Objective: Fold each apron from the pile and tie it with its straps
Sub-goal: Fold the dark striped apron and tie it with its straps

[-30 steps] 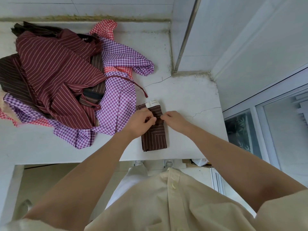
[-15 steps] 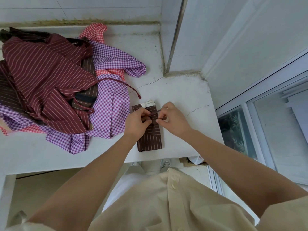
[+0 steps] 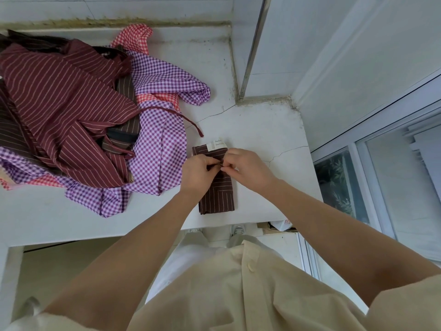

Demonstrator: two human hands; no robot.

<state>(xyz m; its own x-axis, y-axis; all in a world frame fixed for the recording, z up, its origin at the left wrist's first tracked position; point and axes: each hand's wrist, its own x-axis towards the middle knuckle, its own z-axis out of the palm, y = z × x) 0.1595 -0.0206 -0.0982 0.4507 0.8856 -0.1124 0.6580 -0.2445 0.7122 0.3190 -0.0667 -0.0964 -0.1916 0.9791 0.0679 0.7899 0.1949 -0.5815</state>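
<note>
**Position.** The folded apron (image 3: 217, 197), a dark brown striped bundle, lies on the tabletop (image 3: 262, 125) at 3 o'clock of the unfolded pile (image 3: 71, 103), just beside its purple check edge. A white label (image 3: 217, 145) projects from the bundle's 12 o'clock end.

**Hands.** The left hand (image 3: 199, 174) and right hand (image 3: 249, 169) meet over the bundle's upper half. The fingers (image 3: 211, 161) of both hands are curled tight and pinch the strap ends (image 3: 221, 164). The strap between them is largely hidden.

**Change.** One second ago the hands rested on the bundle with a small gap between them. They have since closed until the fingertips touch at one spot. The bundle has not shifted relative to the pile.

**Meaning.** The knot is probably being formed or drawn tight, so this apron appears near completion. Several aprons in the pile are not yet folded. A loose maroon strap (image 3: 191, 120) trails from the pile at 11 o'clock of the bundle.
</note>
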